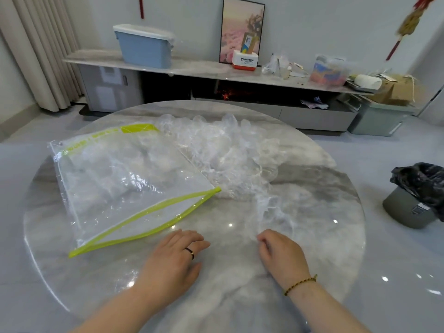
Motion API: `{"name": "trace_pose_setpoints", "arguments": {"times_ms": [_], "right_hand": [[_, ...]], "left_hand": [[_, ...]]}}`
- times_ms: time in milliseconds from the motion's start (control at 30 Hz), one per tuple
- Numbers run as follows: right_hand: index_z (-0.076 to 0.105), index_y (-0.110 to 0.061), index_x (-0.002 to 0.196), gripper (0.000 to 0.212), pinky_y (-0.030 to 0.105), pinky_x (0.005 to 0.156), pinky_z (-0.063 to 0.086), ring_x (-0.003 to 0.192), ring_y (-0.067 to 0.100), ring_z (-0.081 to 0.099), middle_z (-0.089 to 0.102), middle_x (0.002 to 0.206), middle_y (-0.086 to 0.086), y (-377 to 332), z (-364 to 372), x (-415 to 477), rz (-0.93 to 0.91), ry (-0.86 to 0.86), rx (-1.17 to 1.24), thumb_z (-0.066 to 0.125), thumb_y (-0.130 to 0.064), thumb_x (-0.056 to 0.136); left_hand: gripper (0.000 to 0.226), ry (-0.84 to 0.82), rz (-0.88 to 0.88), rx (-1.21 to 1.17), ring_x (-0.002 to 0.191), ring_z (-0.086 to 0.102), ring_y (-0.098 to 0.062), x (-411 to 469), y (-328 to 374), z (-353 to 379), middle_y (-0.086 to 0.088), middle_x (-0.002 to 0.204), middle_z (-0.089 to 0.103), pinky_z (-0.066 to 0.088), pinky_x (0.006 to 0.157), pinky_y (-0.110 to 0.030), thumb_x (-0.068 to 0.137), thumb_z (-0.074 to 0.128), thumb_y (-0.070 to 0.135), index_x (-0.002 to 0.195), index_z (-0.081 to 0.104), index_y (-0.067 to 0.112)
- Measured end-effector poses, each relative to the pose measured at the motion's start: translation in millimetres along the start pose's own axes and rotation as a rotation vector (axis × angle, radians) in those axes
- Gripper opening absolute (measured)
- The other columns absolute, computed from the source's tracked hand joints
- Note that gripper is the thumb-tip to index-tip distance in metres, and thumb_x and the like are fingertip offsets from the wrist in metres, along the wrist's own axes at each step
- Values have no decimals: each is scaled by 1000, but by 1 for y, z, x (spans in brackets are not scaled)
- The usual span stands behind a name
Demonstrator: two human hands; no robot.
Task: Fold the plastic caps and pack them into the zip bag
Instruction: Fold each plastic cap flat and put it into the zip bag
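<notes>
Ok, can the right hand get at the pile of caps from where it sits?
Probably yes. The right hand rests on the table just short of the caps, whose nearest trailing edge lies right ahead of its fingertips. Nothing stands between; the zip bag lies off to the left.

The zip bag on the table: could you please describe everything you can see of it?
The zip bag is a clear plastic pouch with a lime-green zip strip along its near edge and a green printed band along the far edge. Its mouth gapes toward the person. It lies flat on the marble table, its right edge against the heap of plastic caps. Whether caps are inside is unclear. Neither the left hand nor the right hand touches it.
</notes>
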State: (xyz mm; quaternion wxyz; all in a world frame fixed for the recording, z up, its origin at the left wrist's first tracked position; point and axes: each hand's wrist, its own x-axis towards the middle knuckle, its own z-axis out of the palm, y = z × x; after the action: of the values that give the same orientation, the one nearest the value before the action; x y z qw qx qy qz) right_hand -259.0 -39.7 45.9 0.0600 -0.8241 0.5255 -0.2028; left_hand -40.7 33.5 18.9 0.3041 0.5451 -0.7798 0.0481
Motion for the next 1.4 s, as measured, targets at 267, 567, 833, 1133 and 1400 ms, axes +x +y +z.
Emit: {"name": "trace_pose_setpoints", "arguments": {"times_ms": [267, 567, 833, 1133, 1400], "right_hand": [[45, -27, 85, 16, 12, 63, 46, 72, 3, 58, 69, 77, -8, -36, 19, -39, -491, -159, 357, 48, -17, 72], [50, -11, 115, 33, 20, 79, 38, 84, 7, 48, 46, 87, -13, -16, -12, 10, 417, -123, 526, 51, -34, 92], [46, -12, 124, 40, 22, 81, 41, 84, 12, 50, 42, 77, -10, -14, -1, 22, 505, -428, 510, 59, -24, 88], [45, -17, 75, 28, 4, 46, 39, 50, 2, 55, 45, 74, -2, -27, -8, 30, 522, -49, 858, 44, 6, 91], [44, -12, 68, 26, 20, 50, 43, 53, 13, 44, 41, 61, 2, -22, -13, 33, 747, -46, 1301, 47, -3, 93]], "left_hand": [[48, -44, 125, 116, 112, 47, -16, 8, 5, 12, 2, 120, 54, 19, 104, -27, 65, 43, 31, 108, 59, 20], [34, 109, 123, 17, 69, 49, -9, 14, 7, 3, 9, 83, 72, 32, 57, -18, 96, 36, 28, 87, 68, 31], [40, -27, 50, -156, 73, 65, -2, 10, 10, -4, 11, 87, 73, 51, 51, -16, 96, 33, 26, 86, 71, 33], [66, -88, -417, -725, 108, 46, 22, 8, 12, -20, 47, 100, 55, 32, 90, 2, 53, 34, 0, 68, 65, 56], [26, 26, -940, -1381, 72, 67, -8, 25, 1, -30, -1, 59, 58, 45, 67, -20, 46, 61, 2, 62, 41, 8]]}}
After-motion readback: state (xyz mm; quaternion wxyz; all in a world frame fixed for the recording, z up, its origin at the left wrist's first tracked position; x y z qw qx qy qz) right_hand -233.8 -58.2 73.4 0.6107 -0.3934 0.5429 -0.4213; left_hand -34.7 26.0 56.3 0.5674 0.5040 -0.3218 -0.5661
